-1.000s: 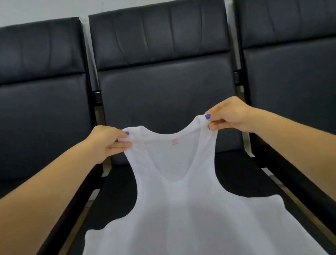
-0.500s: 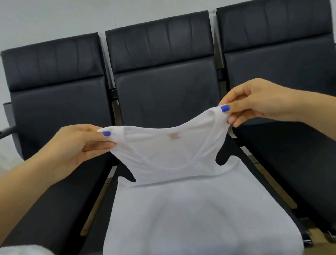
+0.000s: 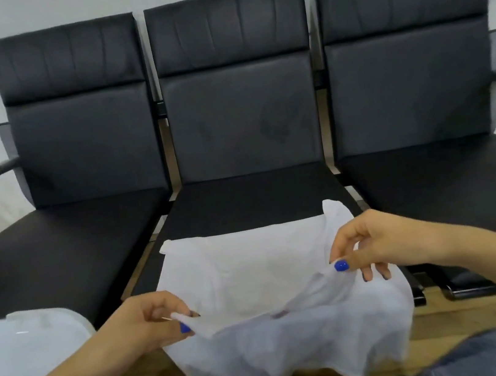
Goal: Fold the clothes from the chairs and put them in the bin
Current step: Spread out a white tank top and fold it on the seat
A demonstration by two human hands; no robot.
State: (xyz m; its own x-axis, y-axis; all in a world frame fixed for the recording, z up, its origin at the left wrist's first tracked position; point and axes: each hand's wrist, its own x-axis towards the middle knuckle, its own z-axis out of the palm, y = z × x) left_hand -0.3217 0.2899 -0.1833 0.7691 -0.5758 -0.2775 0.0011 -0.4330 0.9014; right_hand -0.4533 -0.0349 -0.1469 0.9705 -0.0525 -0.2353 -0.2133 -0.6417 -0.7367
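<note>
A thin white tank top (image 3: 252,270) lies over the front of the middle black chair seat (image 3: 251,200), its lower part hanging past the seat edge. The top part is folded toward me. My left hand (image 3: 151,323) pinches the left shoulder strap between thumb and fingers. My right hand (image 3: 367,244) pinches the right strap, a little higher and farther right. A pale translucent bin (image 3: 23,353) shows at the lower left, beside my left forearm.
Three black padded chairs stand in a row against a pale wall: the left chair (image 3: 75,117), the middle one and the right chair (image 3: 406,51). Armrests stick out at both ends. My knees in blue jeans (image 3: 478,356) fill the bottom edge above a wooden floor.
Both hands have pulled the straps down and toward me, folding the top's upper part over its body. The view has backed away, and the bin has come into sight.
</note>
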